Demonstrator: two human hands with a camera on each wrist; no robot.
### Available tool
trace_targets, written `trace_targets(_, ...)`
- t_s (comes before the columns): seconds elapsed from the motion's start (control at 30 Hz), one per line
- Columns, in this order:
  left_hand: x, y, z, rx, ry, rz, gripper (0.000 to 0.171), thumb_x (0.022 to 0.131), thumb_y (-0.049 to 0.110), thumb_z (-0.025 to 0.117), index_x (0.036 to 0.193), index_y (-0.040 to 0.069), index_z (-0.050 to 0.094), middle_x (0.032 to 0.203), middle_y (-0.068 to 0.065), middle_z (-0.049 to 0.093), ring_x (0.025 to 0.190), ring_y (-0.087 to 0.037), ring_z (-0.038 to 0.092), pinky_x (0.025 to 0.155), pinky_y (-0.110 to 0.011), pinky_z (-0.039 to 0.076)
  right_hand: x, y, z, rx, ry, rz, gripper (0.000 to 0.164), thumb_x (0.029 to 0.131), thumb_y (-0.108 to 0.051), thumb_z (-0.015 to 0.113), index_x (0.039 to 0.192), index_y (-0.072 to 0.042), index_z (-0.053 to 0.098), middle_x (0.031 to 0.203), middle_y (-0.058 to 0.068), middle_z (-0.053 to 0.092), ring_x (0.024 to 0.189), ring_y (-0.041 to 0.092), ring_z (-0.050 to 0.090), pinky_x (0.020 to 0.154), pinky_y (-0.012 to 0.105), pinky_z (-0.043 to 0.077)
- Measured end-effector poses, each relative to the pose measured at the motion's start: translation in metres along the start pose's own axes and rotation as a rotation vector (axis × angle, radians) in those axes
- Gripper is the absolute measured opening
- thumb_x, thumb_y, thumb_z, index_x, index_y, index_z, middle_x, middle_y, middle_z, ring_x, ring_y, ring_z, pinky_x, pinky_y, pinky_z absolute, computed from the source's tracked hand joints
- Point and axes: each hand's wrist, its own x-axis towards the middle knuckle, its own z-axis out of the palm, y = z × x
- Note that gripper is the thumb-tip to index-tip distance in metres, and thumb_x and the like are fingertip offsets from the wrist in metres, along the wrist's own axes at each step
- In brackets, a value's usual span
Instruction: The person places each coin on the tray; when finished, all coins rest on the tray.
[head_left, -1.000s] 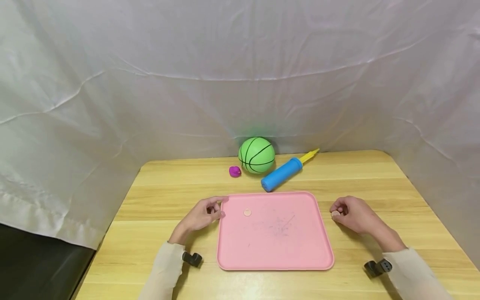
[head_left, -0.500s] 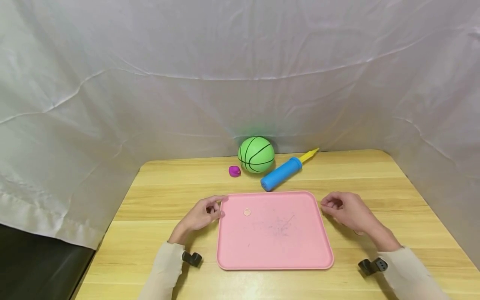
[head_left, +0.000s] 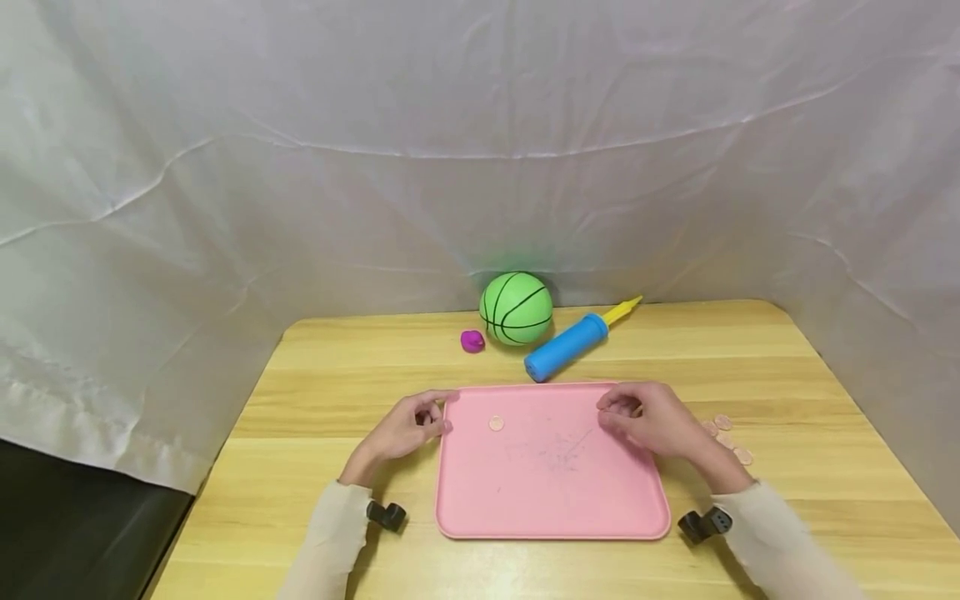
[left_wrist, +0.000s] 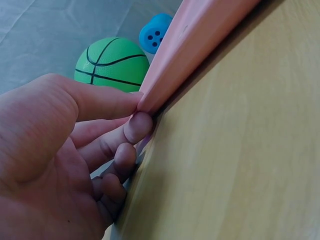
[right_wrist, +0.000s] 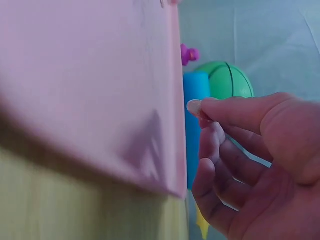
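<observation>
A pink tray (head_left: 555, 521) lies on the wooden table. At its far left corner my left hand (head_left: 401, 429) holds the rim, index finger along the corner and thumb against the side; in the left wrist view the thumb (left_wrist: 117, 102) meets the tray edge (left_wrist: 167, 75). My right hand (head_left: 652, 421) hovers over the tray's right part, thumb and fingers pinching a small coin (right_wrist: 204, 119) that is mostly hidden. One copper-coloured coin (head_left: 497, 423) lies flat in the tray's upper left. Several more coins (head_left: 722, 422) lie on the table by the right wrist.
Behind the tray stand a green ball (head_left: 516, 308) with black lines, a small purple toy (head_left: 472, 341) and a blue hand pump (head_left: 566, 347) with a yellow nozzle (head_left: 622, 310). A pale curtain (head_left: 375, 208) hangs along the table's back edge.
My right hand has moved left from the table beside the tray to above its right part, carrying the coin. Several coins formerly covered by that hand now show. My left hand has stayed put.
</observation>
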Motion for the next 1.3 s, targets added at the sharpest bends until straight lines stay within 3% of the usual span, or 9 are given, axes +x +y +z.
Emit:
trace_targets(0.23,-0.005,-0.003,0.002,-0.002,0.019,-0.029,0.053,0.101,0.003,0.072,0.151,-0.007,0.058,0.09,-0.016,0.067,0.077,-0.011,0.051,0.071,-0.019,0.043,0.015,-0.011,0.028,0.013,-0.023,-0.054,0.01,0.098,-0.016,0.082,0.106,-0.011,0.081,0.09,-0.002,0.076,0.083,0.01,0.065,0.075,0.023,0.056)
trace_targets(0.5,0.0,0.001,0.0,0.003,-0.001,-0.04,0.053,0.103,0.002,0.069,0.154,-0.003,0.057,0.091,-0.011,0.068,0.077,-0.011,0.052,0.07,-0.019,0.043,0.028,-0.033,0.046,0.03,-0.053,-0.131,0.005,0.097,-0.016,0.083,0.102,-0.015,0.08,0.088,-0.005,0.075,0.083,0.007,0.064,0.077,0.024,0.055)
trace_targets(0.8,0.003,0.003,-0.001,0.023,0.01,-0.03,0.054,0.101,0.006,0.073,0.152,-0.005,0.058,0.089,-0.008,0.067,0.077,-0.01,0.052,0.071,-0.019,0.044,0.05,-0.041,0.071,0.094,-0.114,-0.135,0.006,0.098,-0.016,0.082,0.103,-0.015,0.08,0.091,-0.004,0.075,0.086,0.01,0.066,0.081,0.025,0.056)
trace_targets(1.3,0.004,0.003,-0.001,0.014,0.002,-0.012,0.054,0.101,0.003,0.071,0.153,-0.006,0.057,0.09,-0.012,0.067,0.077,-0.01,0.052,0.07,-0.019,0.044,0.073,-0.045,0.083,0.064,-0.187,-0.142,0.009,0.097,-0.012,0.082,0.105,-0.009,0.082,0.093,-0.001,0.079,0.085,0.008,0.067,0.082,0.025,0.056)
